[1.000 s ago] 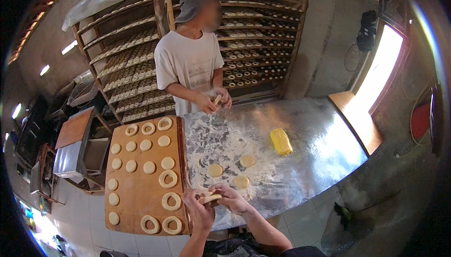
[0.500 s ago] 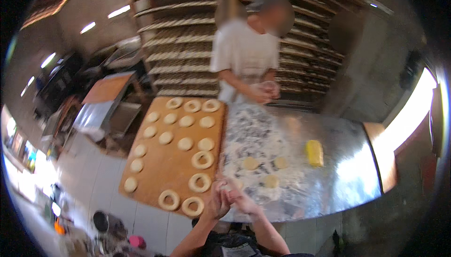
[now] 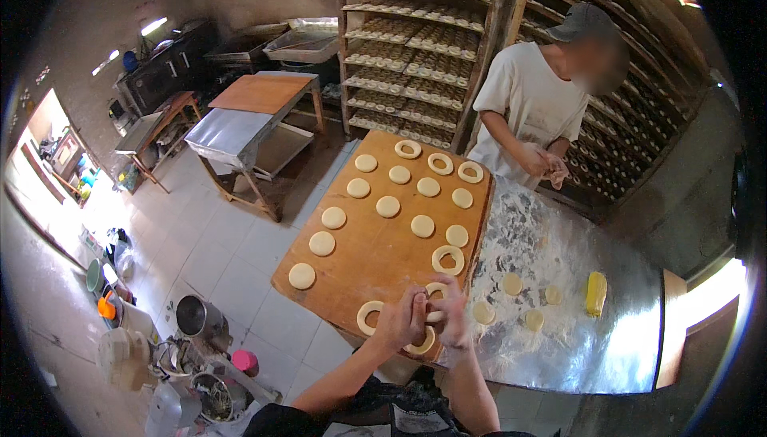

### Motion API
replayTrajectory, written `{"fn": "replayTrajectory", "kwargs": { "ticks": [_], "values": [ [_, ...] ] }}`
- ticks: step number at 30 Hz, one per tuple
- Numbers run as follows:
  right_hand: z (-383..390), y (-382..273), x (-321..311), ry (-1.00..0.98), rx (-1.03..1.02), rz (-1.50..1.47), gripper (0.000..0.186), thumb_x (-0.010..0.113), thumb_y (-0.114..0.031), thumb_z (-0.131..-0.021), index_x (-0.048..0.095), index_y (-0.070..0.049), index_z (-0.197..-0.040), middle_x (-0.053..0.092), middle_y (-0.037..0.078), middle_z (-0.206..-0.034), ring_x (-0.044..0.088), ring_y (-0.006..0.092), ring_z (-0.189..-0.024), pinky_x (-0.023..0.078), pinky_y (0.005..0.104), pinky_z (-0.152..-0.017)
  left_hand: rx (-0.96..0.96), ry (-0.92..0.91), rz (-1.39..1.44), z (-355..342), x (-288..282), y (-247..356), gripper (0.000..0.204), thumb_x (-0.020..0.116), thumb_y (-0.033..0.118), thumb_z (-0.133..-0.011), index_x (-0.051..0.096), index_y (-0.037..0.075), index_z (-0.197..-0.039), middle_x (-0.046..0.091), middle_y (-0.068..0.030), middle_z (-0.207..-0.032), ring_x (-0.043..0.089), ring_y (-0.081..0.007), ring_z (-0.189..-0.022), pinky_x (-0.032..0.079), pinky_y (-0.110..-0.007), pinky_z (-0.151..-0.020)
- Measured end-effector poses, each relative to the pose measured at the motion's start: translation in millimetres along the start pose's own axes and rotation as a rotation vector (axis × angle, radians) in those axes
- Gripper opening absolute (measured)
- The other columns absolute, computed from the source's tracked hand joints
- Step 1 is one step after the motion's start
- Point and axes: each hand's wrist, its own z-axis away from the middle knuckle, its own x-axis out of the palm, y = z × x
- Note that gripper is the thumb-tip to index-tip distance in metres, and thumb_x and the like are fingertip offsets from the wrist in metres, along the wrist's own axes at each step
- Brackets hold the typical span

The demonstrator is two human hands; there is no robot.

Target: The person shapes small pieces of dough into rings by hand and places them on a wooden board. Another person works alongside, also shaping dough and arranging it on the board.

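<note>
My left hand is closed at the board's near right corner, gripping pale dough that is mostly hidden by fingers. Beside it, my right hand is motion-blurred with curled fingers, close against that dough. The wooden board carries several dough discs and several rings, some partly covered by my hands. To its right, the floured metal tabletop holds several flat discs and a yellow block.
A co-worker stands across the table, hands together. Racks of shaped dough line the back wall. A side table with trays stands left. Metal pots and a pink container sit on the floor at lower left.
My view has turned left, bringing the side room and floor pots into sight. My hands have shifted from the board's edge onto its near rings, and the right hand's fingers are moving.
</note>
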Motion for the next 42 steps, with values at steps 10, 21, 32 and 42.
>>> {"fn": "replayTrajectory", "kwargs": {
  "ticks": [10, 21, 32, 42],
  "values": [
    [-34, 41, 20, -0.295, -0.142, -0.690, 0.062, 0.039, -0.054, -0.105, 0.036, -0.010, -0.148, 0.053, 0.014, -0.125, 0.058, 0.0189, -0.101, 0.046, 0.0300, -0.082, -0.085, -0.165, 0.082, -39, -41, -41, 0.019, 0.043, 0.026, -0.106, 0.048, 0.008, -0.108, 0.066, -0.0222, -0.080, 0.064, -0.0478, -0.069, 0.048, -0.057, -0.057],
    [-95, 19, 38, 0.503, 0.516, 1.009, 0.074, 0.055, -0.049, -0.099, 0.024, -0.012, -0.155, 0.056, 0.031, -0.131, 0.046, 0.0465, -0.132, 0.039, 0.0503, -0.109, -0.163, -0.205, -0.274, -117, -24, -96, 0.050, 0.048, 0.040, -0.103, 0.040, 0.007, -0.141, 0.063, -0.0303, -0.111, 0.061, -0.0475, -0.105, 0.048, -0.057, -0.087],
    [-64, 49, 45, 0.234, 0.536, 1.536, 0.082, 0.071, -0.032, -0.086, 0.028, -0.019, -0.156, 0.044, 0.025, -0.139, 0.037, 0.0460, -0.136, 0.024, 0.0621, -0.116, -0.164, -0.472, -0.667, -81, -39, -99, 0.078, 0.074, 0.039, -0.083, 0.038, 0.012, -0.148, 0.051, -0.0207, -0.130, 0.049, -0.0385, -0.122, 0.039, -0.055, -0.098],
    [62, 19, -116, 0.421, 0.531, 1.384, 0.039, 0.072, -0.026, -0.087, 0.059, -0.005, -0.118, 0.066, 0.019, -0.106, 0.061, 0.0389, -0.105, 0.046, 0.0490, -0.093, -0.030, -0.318, -0.204, -78, 1, -48, 0.046, 0.065, 0.025, -0.092, 0.050, 0.005, -0.131, 0.064, -0.0245, -0.106, 0.062, -0.0412, -0.102, 0.049, -0.051, -0.087]
  ]
}}
